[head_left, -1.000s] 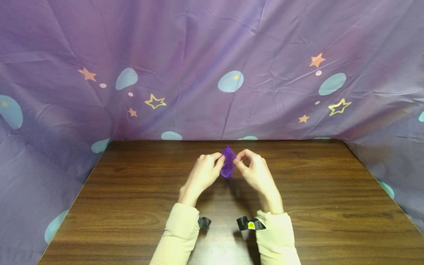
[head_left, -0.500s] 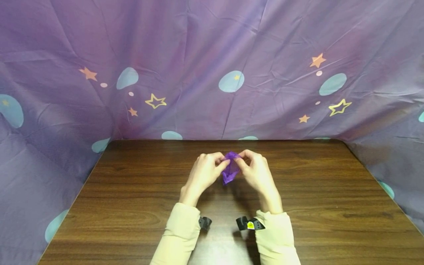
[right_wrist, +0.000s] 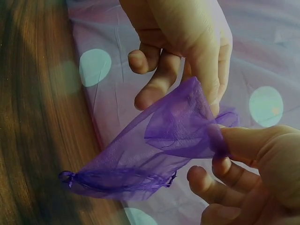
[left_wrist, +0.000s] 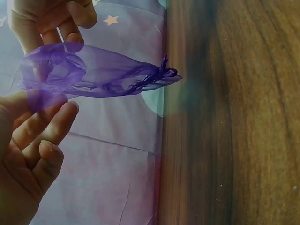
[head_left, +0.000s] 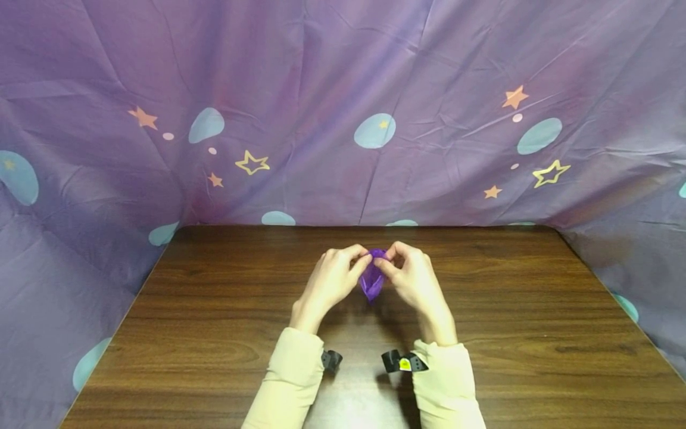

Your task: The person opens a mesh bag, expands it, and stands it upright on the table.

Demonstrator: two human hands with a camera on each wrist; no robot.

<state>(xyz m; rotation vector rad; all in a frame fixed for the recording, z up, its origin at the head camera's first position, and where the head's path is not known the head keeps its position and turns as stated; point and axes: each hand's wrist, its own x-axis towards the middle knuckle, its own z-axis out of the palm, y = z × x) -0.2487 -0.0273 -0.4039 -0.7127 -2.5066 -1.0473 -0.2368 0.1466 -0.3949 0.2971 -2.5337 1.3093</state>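
A sheer purple organza pouch (head_left: pixel 372 287) hangs between my two hands, above the far middle of the table. My left hand (head_left: pixel 333 275) pinches one side of its mouth between thumb and fingers. On the opposite side, my right hand (head_left: pixel 415 279) pinches the edge in the same way. In the left wrist view the mouth of the pouch (left_wrist: pixel 105 70) gapes, and the body narrows to a gathered end with a dark purple cord. The right wrist view shows the knotted cord (right_wrist: pixel 68 177) at the lower tip. Nothing but folded fabric and cord shows through the mesh.
A brown wood-grain table (head_left: pixel 214 333) spreads under both arms. Behind it hangs a purple cloth backdrop (head_left: pixel 300 83) with stars and pale blue ovals, which also closes off the left and right sides. Black camera mounts (head_left: pixel 405 361) jut inward from both sleeves.
The pouch has turned from a flat diamond poking up above the fingers to a shape hanging below them, its tip pointing down. The fingertips have come slightly closer together; the forearms have barely moved.
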